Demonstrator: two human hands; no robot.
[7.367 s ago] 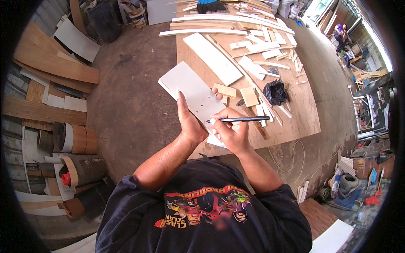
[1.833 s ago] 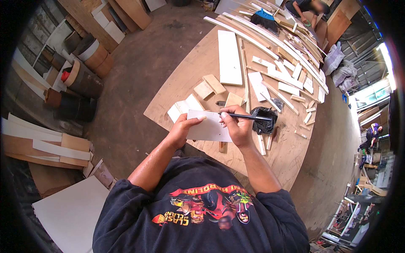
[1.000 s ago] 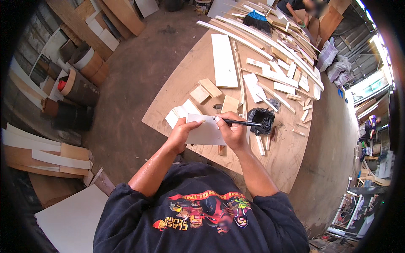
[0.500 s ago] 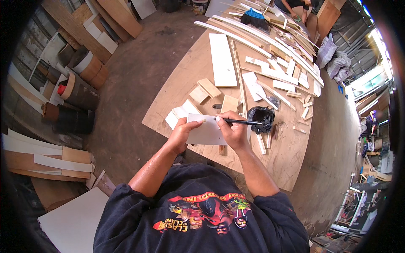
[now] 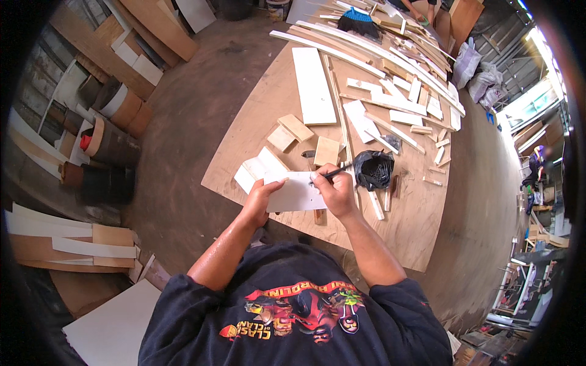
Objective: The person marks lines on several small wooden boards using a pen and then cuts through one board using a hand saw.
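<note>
Over the near edge of the wooden table, my left hand [image 5: 260, 199] grips a small white board [image 5: 292, 196] by its left side, thumb on top. A slim black pen [image 5: 339, 171] is pinched in my right hand [image 5: 334, 194], its tip close to the board's surface at the right part. A few small dark marks show on the board there. Just right of my right hand stands a container lined with a black plastic bag [image 5: 374, 171]. Beyond the board lie white offcuts [image 5: 261, 163] and small plywood blocks [image 5: 327, 150].
Wood strips [image 5: 372, 52] and a blue-topped black brush [image 5: 359, 23] cover the far part of the plywood table [image 5: 241, 131]. A long white panel [image 5: 314, 85] lies mid-table. Another person's hand [image 5: 417, 13] shows at the far end. Drums [image 5: 110, 146] and leaning boards stand left.
The pen has tilted, its rear end now pointing more away from me. The white board sits a little flatter, and the whole view has shifted slightly.
</note>
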